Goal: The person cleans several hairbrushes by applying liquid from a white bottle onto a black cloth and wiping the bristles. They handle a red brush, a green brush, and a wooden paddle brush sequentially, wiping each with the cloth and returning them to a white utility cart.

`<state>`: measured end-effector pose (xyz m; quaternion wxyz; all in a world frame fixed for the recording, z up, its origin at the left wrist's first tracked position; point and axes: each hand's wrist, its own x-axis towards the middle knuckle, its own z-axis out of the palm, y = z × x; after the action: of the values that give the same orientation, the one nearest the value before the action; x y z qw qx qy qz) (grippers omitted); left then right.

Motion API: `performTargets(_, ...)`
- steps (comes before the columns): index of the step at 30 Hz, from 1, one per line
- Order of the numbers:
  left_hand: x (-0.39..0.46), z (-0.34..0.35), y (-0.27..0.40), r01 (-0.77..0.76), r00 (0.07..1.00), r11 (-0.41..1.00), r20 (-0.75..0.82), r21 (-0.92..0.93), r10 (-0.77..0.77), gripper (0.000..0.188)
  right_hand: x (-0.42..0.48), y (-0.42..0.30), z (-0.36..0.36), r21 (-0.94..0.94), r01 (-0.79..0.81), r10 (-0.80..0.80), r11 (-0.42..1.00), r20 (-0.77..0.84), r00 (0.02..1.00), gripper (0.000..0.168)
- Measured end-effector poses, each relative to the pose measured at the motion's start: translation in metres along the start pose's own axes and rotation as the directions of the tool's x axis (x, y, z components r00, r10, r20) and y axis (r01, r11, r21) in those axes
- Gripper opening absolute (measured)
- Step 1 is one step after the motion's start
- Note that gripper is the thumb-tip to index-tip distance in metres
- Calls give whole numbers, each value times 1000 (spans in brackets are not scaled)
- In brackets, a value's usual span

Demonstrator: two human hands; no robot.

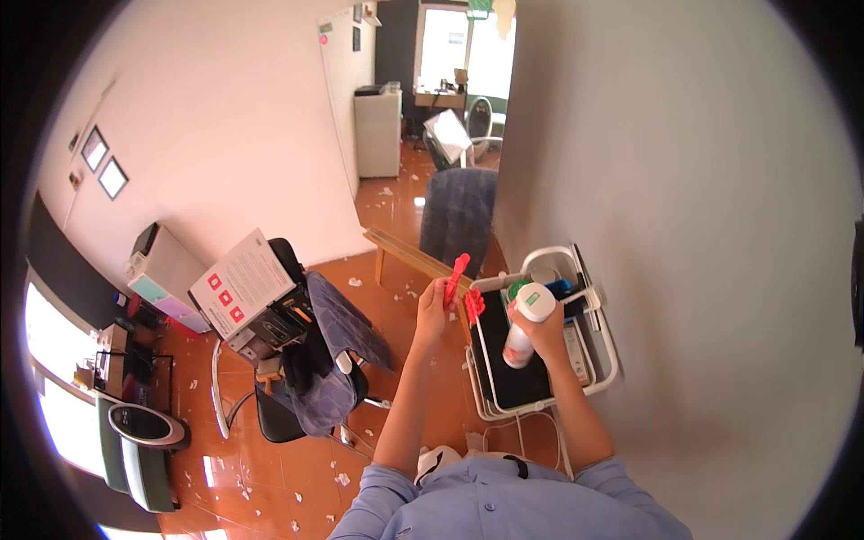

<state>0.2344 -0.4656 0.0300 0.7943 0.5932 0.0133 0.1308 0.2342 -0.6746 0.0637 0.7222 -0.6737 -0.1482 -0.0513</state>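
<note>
My left hand [433,312] holds a red plastic clip [457,273] upright between thumb and fingers, left of the white trolley [615,358]. Several more red clips [475,305] hang in a cluster on the trolley's left rim. My right hand [544,332] is closed around a white bottle [518,349] with a wide white cap, tilted above the black mat [491,378] in the trolley's top tray. Behind the bottle sit a green round item [518,288] and a blue item [560,286]. A flat white box lies at the tray's right side.
At left, a salon chair [278,418] bears an open printed box [246,287], dark cloth and a blue-grey cape. A tall mirror [432,155] with a wooden ledge stands ahead. The grey wall [709,270] is close on the right. White scraps [343,479] litter the tiled floor.
</note>
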Motion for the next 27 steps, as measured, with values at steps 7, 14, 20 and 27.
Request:
performTargets(7,-16,-21,-81,111,993,991,31,78,-114,35,-23,69,-1,-293,-89,115,952,70,991,30)
performTargets(14,-34,-22,-135,293,956,952,-17,83,-293,32,-46,153,-2,-289,-106,76,951,-115,990,43)
performTargets(20,-40,-25,-153,291,956,955,13,64,-292,34,-49,150,7,-278,-136,99,951,-142,985,45)
performTargets(27,-42,-28,-111,341,939,940,44,-16,-340,30,-38,124,9,-566,-41,22,824,-41,999,37)
